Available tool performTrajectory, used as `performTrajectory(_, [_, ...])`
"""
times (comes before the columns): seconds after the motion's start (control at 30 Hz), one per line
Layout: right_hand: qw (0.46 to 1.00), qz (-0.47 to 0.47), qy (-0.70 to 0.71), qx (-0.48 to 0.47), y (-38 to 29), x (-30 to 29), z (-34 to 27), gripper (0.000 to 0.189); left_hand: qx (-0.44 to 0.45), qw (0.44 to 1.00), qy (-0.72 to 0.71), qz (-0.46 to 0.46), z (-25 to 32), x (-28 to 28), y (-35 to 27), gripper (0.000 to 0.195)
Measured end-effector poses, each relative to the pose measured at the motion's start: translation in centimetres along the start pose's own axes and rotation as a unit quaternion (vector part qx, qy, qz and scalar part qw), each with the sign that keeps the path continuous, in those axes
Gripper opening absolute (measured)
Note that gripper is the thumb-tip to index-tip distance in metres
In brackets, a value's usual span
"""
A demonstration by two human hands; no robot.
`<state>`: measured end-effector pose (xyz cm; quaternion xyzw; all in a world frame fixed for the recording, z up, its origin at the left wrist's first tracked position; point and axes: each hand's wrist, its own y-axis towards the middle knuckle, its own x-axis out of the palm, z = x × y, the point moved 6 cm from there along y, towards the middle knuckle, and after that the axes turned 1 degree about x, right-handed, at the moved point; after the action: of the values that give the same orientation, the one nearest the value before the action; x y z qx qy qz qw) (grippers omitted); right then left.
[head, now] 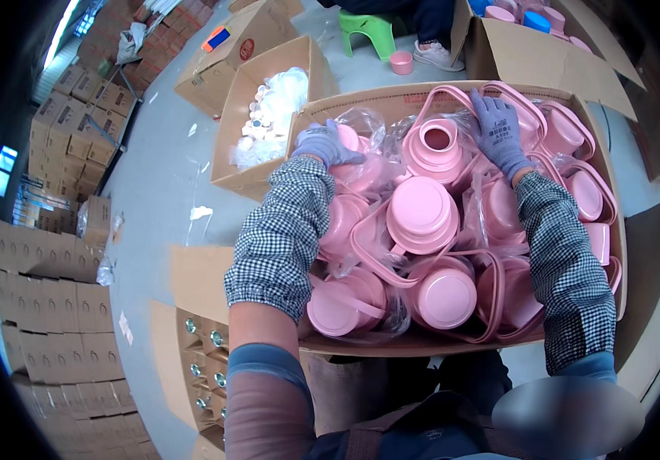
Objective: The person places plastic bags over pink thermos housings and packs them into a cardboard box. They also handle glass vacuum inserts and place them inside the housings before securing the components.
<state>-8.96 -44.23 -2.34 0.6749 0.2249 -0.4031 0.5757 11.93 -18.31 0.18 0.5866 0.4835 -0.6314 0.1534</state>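
A large cardboard carton (358,98) before me is packed with pink plastic flask shells (420,204) with loop handles, several wrapped in clear plastic film. One shell with a round open neck (434,141) stands near the far wall, between my hands. My left hand (324,145), in a purple-grey glove, lies at the carton's left wall against a film-wrapped pink piece (358,169), thumb spread from the fingers. My gloved right hand (499,129) is over the pink handles (450,92) at the far side. Its fingers hide whether it grips one.
Left of the carton stands a box of small white caps (258,123). A divided box with silvery round tops (216,338) is at lower left. Beyond are a green stool (367,31), a seated person's leg, a pink cup (401,62) and a carton of pink and blue parts (537,22).
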Motion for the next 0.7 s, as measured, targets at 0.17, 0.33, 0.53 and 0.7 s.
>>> performTrajectory(0.17, [0.999,0.035,0.031,-0.004,0.3,0.1,-0.6,0.059,0.141,0.989,0.029,0.041,-1.5,-0.2,0.8,0.12])
performTrajectory(0.33, [0.999,0.019,0.042,0.021,-0.1,0.4,0.1,0.059,0.142,0.989,0.034,0.018,0.4,-0.1,-0.2,0.114])
performTrajectory(0.53, [0.997,0.051,0.049,-0.002,0.1,0.3,-0.4,0.058,0.1,0.992,0.073,0.036,-0.3,0.1,-0.5,0.12])
performTrajectory(0.7, [0.998,0.035,0.051,0.005,0.2,0.1,-0.4,0.059,-0.007,0.999,0.001,0.034,-0.5,0.0,-0.2,0.117])
